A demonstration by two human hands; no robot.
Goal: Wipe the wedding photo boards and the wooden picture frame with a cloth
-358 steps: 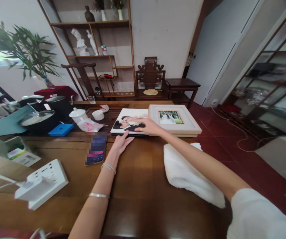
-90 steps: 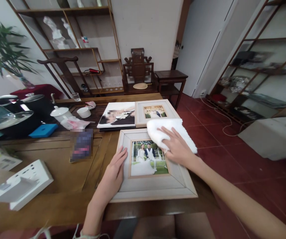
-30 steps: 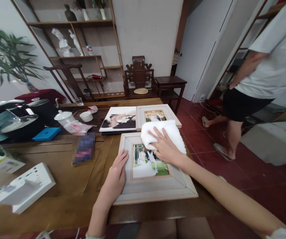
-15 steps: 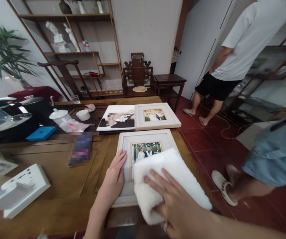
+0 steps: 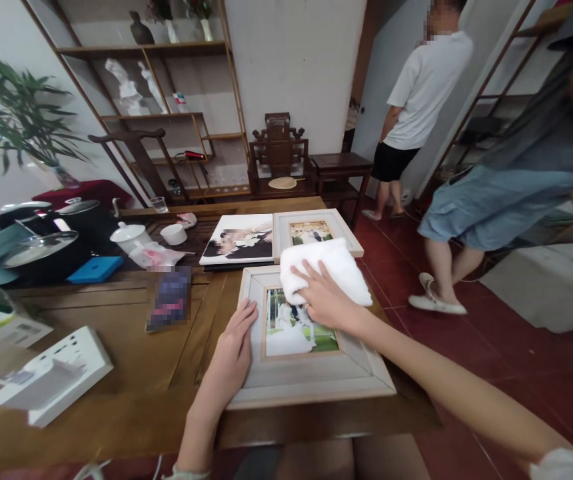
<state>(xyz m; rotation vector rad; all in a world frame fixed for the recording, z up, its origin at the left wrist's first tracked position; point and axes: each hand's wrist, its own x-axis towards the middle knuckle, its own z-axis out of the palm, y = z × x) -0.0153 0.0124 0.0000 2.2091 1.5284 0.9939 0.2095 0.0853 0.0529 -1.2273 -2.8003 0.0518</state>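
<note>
A pale wooden picture frame [image 5: 316, 390] lies flat on the table with an outdoor couple photo inside. Along its left side rests my left hand [image 5: 236, 347], fingers over the border, holding the frame at its edge. My right hand [image 5: 324, 297] has a folded white towel [image 5: 334, 263] under its slightly spread fingers, pressed on the frame's upper right part. The towel hides that corner and the top of the photo. Beyond it lie another pale picture frame [image 5: 349, 243] and a photo panel [image 5: 239, 257].
At the left are a white power strip [image 5: 61, 380], a blue block [image 5: 95, 269], a white teapot [image 5: 130, 237], a cup [image 5: 173, 233] and dark pots. A dark chair [image 5: 279, 157] stands behind the table. Two people are to the right, one in blue shorts [image 5: 481, 207].
My right hand has slid the towel away from me, from the frame's lower right to its upper right, uncovering the lower photo. The left hand stays. The person in blue shorts has moved.
</note>
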